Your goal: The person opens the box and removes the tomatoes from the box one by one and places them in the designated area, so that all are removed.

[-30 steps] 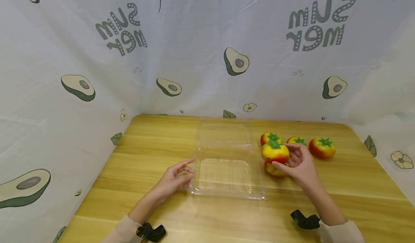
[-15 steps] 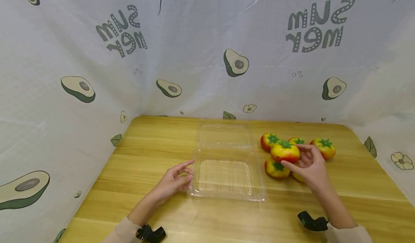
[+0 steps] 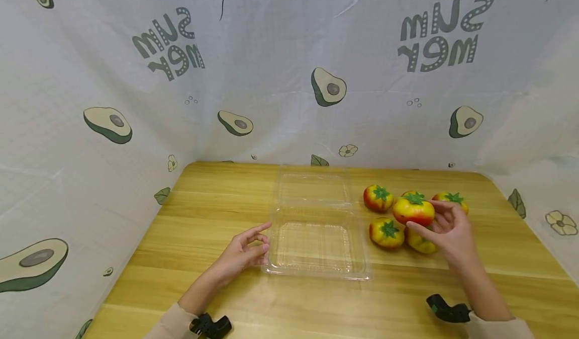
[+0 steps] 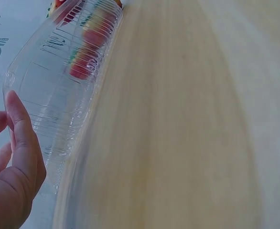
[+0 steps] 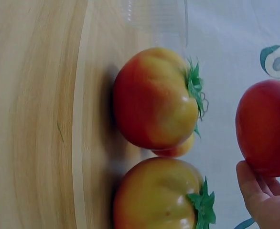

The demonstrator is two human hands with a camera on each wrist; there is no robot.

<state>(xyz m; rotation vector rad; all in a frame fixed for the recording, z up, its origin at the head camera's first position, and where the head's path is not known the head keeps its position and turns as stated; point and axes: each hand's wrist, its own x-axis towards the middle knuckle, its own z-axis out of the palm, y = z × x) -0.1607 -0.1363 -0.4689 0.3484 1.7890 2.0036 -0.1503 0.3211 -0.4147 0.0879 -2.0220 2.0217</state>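
My right hand [image 3: 452,231] holds a red-and-yellow tomato [image 3: 413,210] with a green leafy top between thumb and fingers, raised above the other tomatoes. In the right wrist view the red underside of this held tomato [image 5: 266,129] shows, apart from a tomato [image 5: 154,100] on the table. My left hand [image 3: 246,248] is at the left rim of an open clear plastic container [image 3: 316,274], finger and thumb pinching its edge in the left wrist view. The container's lid [image 3: 313,185] lies folded back behind it.
Several tomatoes stand right of the container, among them a front-left tomato [image 3: 386,234], a back-left tomato [image 3: 378,198] and one partly behind my right hand. A wooden table [image 3: 199,218] bears everything. Behind it hangs a white curtain [image 3: 271,77] printed with avocados.
My right hand has carried the held tomato to the right, from over the front-left tomato towards the others. My left hand and the container have stayed in place.
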